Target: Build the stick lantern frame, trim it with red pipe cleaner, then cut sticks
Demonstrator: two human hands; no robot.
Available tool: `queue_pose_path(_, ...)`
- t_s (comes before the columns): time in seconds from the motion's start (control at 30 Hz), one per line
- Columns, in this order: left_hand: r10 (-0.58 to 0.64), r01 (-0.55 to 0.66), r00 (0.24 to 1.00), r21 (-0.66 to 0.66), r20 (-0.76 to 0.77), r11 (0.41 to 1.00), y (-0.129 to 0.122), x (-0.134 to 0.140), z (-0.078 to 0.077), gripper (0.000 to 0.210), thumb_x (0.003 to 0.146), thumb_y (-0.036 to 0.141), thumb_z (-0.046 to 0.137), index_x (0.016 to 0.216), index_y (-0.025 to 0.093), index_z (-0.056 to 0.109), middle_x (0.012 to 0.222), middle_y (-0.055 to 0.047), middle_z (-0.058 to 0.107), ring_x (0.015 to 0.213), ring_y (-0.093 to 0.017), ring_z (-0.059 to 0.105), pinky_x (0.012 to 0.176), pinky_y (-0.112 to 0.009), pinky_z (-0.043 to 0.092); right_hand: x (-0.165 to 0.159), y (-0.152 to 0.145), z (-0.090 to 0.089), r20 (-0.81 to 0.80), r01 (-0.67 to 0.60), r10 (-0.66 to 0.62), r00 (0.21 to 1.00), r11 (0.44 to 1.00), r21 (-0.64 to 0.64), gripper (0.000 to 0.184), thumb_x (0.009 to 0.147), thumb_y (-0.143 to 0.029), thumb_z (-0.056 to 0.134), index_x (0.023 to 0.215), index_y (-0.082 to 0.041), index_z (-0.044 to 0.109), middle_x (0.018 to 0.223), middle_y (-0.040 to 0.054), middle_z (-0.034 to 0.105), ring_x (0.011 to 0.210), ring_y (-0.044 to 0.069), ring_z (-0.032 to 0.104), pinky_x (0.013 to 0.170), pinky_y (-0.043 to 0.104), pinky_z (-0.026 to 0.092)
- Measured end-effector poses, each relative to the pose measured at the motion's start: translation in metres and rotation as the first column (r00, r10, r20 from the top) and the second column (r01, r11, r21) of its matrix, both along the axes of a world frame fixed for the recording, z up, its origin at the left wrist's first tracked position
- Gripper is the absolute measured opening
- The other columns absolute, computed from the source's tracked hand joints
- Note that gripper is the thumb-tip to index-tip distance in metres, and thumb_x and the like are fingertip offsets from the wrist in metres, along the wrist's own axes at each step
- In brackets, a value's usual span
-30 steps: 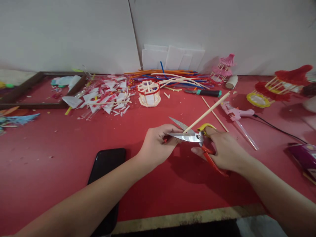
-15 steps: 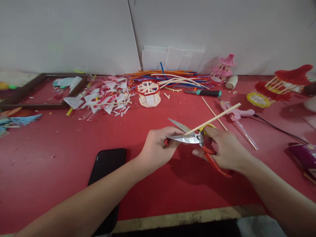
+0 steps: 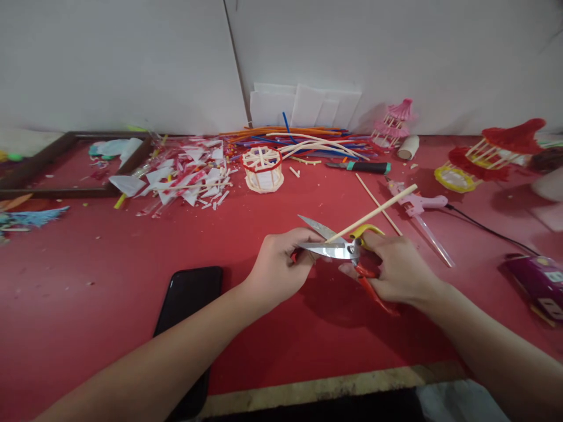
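Observation:
My left hand (image 3: 281, 264) is closed, its fingers pinching the near end of a pale cream stick (image 3: 373, 212) that slants up to the right. The stick passes between the parted blades of the scissors (image 3: 329, 249). My right hand (image 3: 402, 266) grips these scissors by their handles, one loop yellow and the other red. Past my hands a small cream drum-shaped frame (image 3: 263, 170) with a red rim stands on the table. Another thin cream stick (image 3: 378, 202) lies behind my right hand. My left fingertips are partly hidden behind the blades.
A pink glue gun (image 3: 416, 202) with a cord lies to the right, and a utility knife (image 3: 363, 167) farther back. Paper scraps (image 3: 189, 173), coloured sticks (image 3: 303, 140) and a dark wooden frame (image 3: 65, 190) line the back. A phone (image 3: 189, 299) lies beneath my left forearm.
The view has shifted slightly. The scissors, the stick and both hands keep nearly the same arrangement, with the blades still apart around the stick.

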State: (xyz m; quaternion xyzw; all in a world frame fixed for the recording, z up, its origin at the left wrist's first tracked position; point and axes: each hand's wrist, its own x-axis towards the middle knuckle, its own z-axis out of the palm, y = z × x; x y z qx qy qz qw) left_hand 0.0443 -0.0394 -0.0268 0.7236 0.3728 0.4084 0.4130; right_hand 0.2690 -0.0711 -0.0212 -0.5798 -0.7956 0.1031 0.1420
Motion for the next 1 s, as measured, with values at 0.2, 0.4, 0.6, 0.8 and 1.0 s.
queue_pose_path(0.2, 0.002, -0.003, 1.0, 0.009, 0.016, 1.0, 0.001, 0.004, -0.002, 0.013, 0.083, 0.015, 0.055, 0.082, 0.017, 0.068, 0.071, -0.002, 0.071, 0.058, -0.011, 0.061, 0.056, -0.023, 0.046, -0.001, 0.002, 0.0, 0.004, 0.0, 0.0, 1.0, 1.0, -0.005, 0.037, 0.079, -0.049, 0.061, 0.069, -0.025, 0.035, 0.06, -0.0016, 0.05, 0.051, 0.013, 0.042, 0.051, 0.027, 0.031)
queue_pose_path(0.4, 0.005, -0.001, 0.996, -0.056, 0.086, 0.998, 0.007, 0.007, -0.009, 0.014, 0.083, 0.013, 0.055, 0.085, 0.018, 0.068, 0.071, -0.002, 0.069, 0.064, -0.012, 0.063, 0.059, -0.023, 0.048, -0.005, 0.009, -0.006, 0.011, 0.073, -0.073, 0.997, 0.997, -0.035, 0.037, 0.078, -0.051, 0.062, 0.072, -0.025, 0.036, 0.064, -0.0009, 0.051, 0.055, 0.015, 0.046, 0.054, 0.027, 0.032)
queue_pose_path(0.6, 0.032, -0.03, 0.998, -0.048, 0.048, 0.998, 0.01, 0.007, -0.011, 0.013, 0.086, 0.019, 0.057, 0.09, 0.017, 0.07, 0.085, -0.006, 0.074, 0.073, -0.015, 0.066, 0.066, -0.026, 0.052, -0.009, 0.011, -0.009, -0.058, 0.098, -0.101, 0.993, 0.994, -0.053, 0.039, 0.077, -0.05, 0.063, 0.07, -0.025, 0.034, 0.062, -0.0022, 0.049, 0.051, 0.013, 0.043, 0.051, 0.026, 0.029)
queue_pose_path(0.8, 0.055, -0.055, 0.998, 0.006, 0.034, 0.998, 0.013, 0.005, -0.011, 0.017, 0.083, 0.014, 0.057, 0.089, 0.018, 0.073, 0.092, -0.007, 0.074, 0.082, -0.017, 0.068, 0.073, -0.027, 0.054, -0.009, 0.013, -0.018, -0.086, 0.103, -0.109, 0.99, 0.992, -0.066, 0.039, 0.077, -0.052, 0.062, 0.07, -0.025, 0.036, 0.061, -0.0023, 0.05, 0.051, 0.013, 0.042, 0.052, 0.027, 0.029)
queue_pose_path(1.0, 0.091, -0.091, 0.992, -0.011, 0.084, 0.996, 0.015, 0.007, -0.013, 0.012, 0.081, 0.016, 0.059, 0.084, 0.017, 0.07, 0.083, -0.006, 0.073, 0.074, -0.015, 0.068, 0.065, -0.023, 0.053, -0.009, 0.015, -0.019, -0.076, 0.116, -0.126, 0.989, 0.985, -0.129, 0.04, 0.078, -0.055, 0.061, 0.073, -0.025, 0.035, 0.066, -0.0007, 0.052, 0.056, 0.015, 0.044, 0.055, 0.028, 0.03)
